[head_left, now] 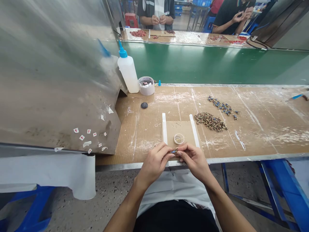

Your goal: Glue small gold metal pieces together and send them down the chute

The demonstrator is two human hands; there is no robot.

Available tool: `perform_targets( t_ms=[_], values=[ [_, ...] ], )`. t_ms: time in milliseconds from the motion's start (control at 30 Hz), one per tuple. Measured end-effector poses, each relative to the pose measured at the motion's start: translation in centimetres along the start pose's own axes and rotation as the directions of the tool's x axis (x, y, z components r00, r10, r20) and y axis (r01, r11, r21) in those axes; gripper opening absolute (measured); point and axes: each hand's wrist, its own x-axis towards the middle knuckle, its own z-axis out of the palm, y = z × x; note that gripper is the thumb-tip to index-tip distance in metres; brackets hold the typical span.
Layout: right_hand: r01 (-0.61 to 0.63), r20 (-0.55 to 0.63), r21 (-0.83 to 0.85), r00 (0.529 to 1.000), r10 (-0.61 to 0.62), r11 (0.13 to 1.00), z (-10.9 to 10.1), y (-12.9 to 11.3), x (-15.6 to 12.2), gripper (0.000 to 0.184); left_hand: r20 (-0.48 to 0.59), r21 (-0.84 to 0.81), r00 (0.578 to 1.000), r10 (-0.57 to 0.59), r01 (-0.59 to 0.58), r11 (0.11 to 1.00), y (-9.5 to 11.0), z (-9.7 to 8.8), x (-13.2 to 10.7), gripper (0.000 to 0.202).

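Pinched between the fingertips of my left hand (155,160) is a small blue and brass-coloured part (173,151), held just above the table's front edge. My right hand (194,160) grips its other end with thumb and fingers; the fingers hide much of it. Just beyond my fingertips a small round clear dish (179,138) with a thin stick-like piece across it sits on a cardboard pad (177,126) edged by two white tape strips. To the right lie a pile of small brass-coloured parts (210,121) and a looser group of blue and brass parts (222,105).
A white squeeze bottle (128,72) with a blue nozzle, a tape roll (146,86) holding scraps and a dark round lump (144,105) stand at back left. A metal housing (60,80) walls the left side. Past the green belt (193,61), two people work with small red pieces.
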Motion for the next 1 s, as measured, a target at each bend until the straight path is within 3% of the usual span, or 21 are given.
perform_targets(
  t_ms=[400,733,1000],
  values=[
    [-0.015,0.033,-0.003,0.999,0.015,1.0,-0.2,0.1,0.2,0.027,-0.01,0.079,0.999,0.031,-0.03,0.996,-0.5,0.5,0.1,0.024],
    [0.154,0.139,-0.184,0.982,-0.129,0.971,-0.3,-0.5,0.1,0.022,0.027,0.153,0.994,0.104,-0.107,0.982,-0.6,0.6,0.3,0.025],
    [0.2,0.16,-0.25,0.973,-0.163,0.947,-0.3,-0.7,0.3,0.023,0.022,0.197,0.99,0.139,-0.141,0.97,-0.7,0.9,0.2,0.022]
  ],
)
